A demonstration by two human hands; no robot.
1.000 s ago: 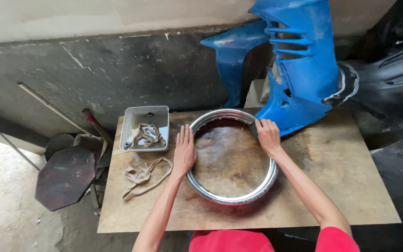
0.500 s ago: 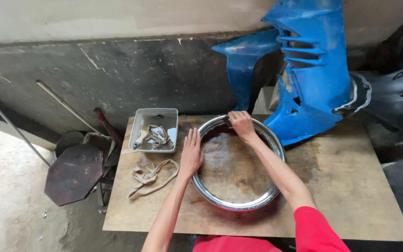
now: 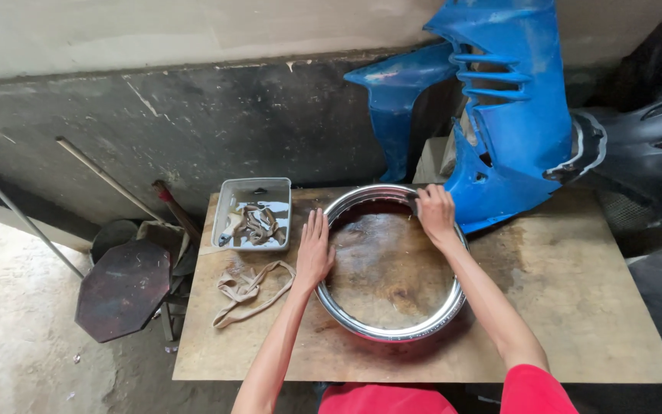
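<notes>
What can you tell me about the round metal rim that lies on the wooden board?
The metal rim is a shiny chrome ring, open in the middle, lying flat on the wooden board. Its inner face looks reddish-brown at the far side. The left hand rests flat against its left edge; the right hand grips its far right edge, beside the blue plastic panel.

No pkgs, labels, signs or screens in view.
</notes>
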